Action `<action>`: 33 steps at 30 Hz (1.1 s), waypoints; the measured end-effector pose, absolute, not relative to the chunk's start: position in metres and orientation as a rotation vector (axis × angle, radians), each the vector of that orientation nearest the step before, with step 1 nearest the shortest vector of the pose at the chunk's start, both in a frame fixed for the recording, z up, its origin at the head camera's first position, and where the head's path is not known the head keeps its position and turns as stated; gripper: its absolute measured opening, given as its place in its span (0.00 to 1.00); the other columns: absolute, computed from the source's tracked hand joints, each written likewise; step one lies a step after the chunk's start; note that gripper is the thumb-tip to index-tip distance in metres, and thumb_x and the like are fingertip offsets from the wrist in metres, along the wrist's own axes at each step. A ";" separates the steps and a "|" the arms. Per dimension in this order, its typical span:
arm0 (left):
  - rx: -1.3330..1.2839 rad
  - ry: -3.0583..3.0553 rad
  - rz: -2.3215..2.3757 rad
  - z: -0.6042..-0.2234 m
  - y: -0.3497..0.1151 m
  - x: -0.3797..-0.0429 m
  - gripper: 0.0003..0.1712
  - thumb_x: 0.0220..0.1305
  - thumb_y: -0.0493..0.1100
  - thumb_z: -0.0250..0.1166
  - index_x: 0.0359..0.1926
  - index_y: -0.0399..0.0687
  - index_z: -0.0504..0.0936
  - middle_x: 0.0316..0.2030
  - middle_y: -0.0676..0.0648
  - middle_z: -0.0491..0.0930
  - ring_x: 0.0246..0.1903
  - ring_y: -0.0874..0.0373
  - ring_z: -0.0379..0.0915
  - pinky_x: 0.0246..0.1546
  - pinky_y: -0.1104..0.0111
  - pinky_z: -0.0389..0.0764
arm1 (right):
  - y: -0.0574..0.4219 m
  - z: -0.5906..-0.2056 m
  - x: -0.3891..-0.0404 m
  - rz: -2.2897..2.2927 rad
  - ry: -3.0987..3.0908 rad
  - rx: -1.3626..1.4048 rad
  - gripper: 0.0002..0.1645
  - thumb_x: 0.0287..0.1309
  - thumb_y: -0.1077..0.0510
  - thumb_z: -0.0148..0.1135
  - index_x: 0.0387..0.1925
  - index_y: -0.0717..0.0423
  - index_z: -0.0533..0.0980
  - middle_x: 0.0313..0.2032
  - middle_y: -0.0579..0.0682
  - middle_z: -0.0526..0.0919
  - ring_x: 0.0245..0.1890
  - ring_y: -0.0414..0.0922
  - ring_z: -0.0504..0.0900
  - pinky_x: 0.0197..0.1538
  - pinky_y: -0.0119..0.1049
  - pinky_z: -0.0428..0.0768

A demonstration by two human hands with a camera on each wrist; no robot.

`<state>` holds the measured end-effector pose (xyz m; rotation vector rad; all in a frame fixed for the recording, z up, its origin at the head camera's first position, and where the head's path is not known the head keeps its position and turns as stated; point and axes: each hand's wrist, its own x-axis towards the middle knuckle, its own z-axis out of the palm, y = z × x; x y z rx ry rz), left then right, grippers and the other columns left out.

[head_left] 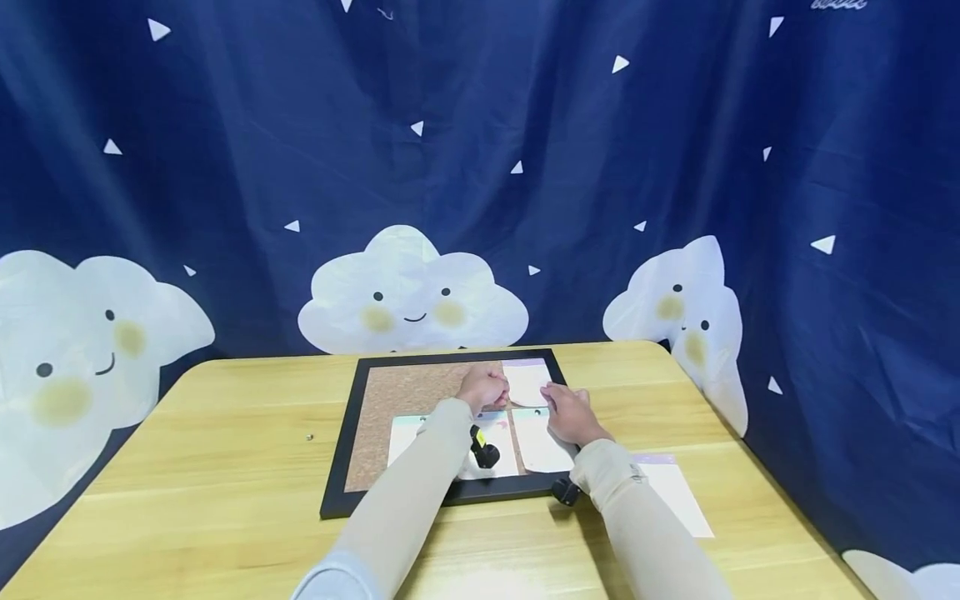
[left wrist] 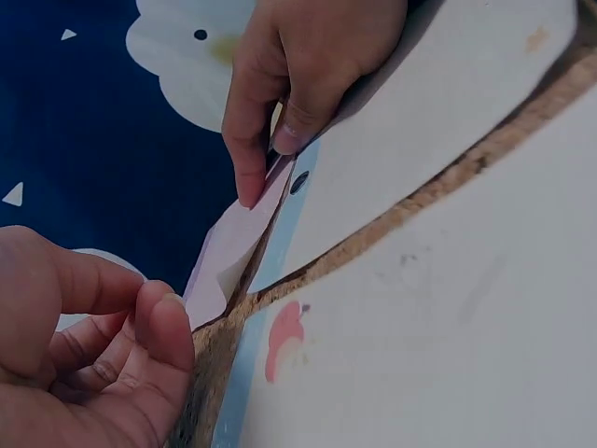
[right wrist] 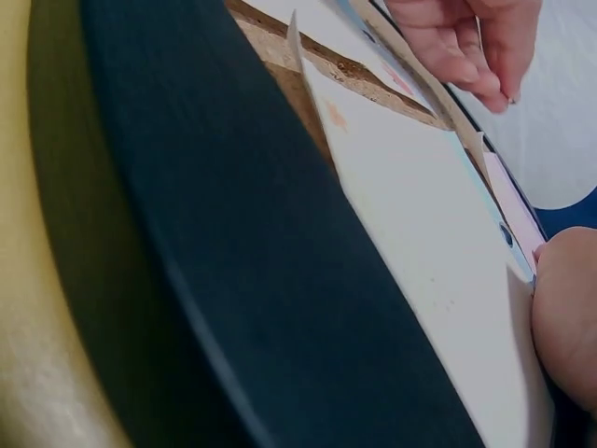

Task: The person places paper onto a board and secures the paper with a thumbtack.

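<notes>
A pink-topped sheet of paper (head_left: 527, 383) lies at the upper right of a black-framed cork board (head_left: 412, 392). My left hand (head_left: 485, 388) is beside the sheet's left edge; its thumb and index finger pinch a tiny thing that looks like a thumbtack (right wrist: 512, 99), mostly hidden by the fingertips. At the sheet's lower right, my right hand (head_left: 572, 412) holds it with thumb and index finger. One lower corner of this sheet (left wrist: 238, 271) curls up. Below it, a blue-topped sheet (head_left: 542, 442) is fixed with a dark round tack (left wrist: 298, 182).
More blue-topped sheets (head_left: 498, 433) cover the board's lower middle. Another purple-topped sheet (head_left: 678, 496) lies on the wooden table (head_left: 225, 467), right of the board. A small metallic piece (head_left: 309, 437) is on the table to the left. A blue curtain (head_left: 450, 183) hangs behind.
</notes>
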<state>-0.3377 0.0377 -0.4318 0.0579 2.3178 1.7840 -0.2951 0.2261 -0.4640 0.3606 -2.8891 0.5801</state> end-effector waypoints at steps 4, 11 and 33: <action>0.070 2.265 1.859 -0.431 0.044 -0.345 0.09 0.60 0.27 0.58 0.41 0.25 0.79 0.20 0.46 0.76 0.19 0.61 0.73 0.22 0.75 0.78 | 0.225 -0.463 -0.297 0.592 -2.893 0.337 0.22 0.67 0.64 0.45 0.59 0.65 0.72 0.63 0.61 0.71 0.65 0.54 0.67 0.54 0.49 0.60; 0.007 2.221 1.911 -0.434 0.055 -0.366 0.06 0.57 0.25 0.58 0.36 0.27 0.79 0.18 0.47 0.74 0.16 0.63 0.70 0.18 0.77 0.76 | 0.225 -0.460 -0.298 0.593 -2.902 0.286 0.22 0.67 0.63 0.47 0.60 0.63 0.72 0.64 0.58 0.71 0.65 0.53 0.67 0.53 0.47 0.60; -0.306 2.261 1.765 -0.442 0.101 -0.412 0.09 0.51 0.22 0.55 0.26 0.30 0.81 0.10 0.49 0.72 0.09 0.63 0.67 0.11 0.77 0.71 | 0.224 -0.468 -0.296 0.614 -2.895 0.228 0.21 0.67 0.62 0.49 0.59 0.60 0.74 0.64 0.56 0.71 0.62 0.51 0.69 0.52 0.44 0.62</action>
